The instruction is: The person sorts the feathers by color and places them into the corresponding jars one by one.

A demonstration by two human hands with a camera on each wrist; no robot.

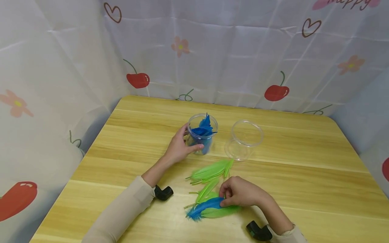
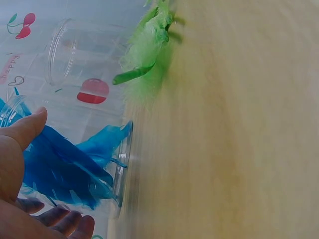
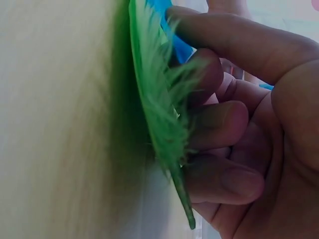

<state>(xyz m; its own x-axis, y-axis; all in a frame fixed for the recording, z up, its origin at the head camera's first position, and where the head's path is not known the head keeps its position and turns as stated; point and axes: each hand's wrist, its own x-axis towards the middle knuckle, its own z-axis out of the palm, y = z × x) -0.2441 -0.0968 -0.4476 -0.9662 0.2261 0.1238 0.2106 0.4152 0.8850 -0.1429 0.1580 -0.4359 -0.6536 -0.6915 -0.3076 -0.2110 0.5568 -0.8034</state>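
Hands: your left hand grips the jar of blue feathers, steadying it; your right hand pinches a blue feather off the green feathers.

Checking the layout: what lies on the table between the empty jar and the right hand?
In the head view, green feathers lie on the wood between the empty jar and the right hand.

Counted on the table: two clear jars, one blue feather lying loose, roughly five green feathers, further blue feathers in one jar, number indeterminable.
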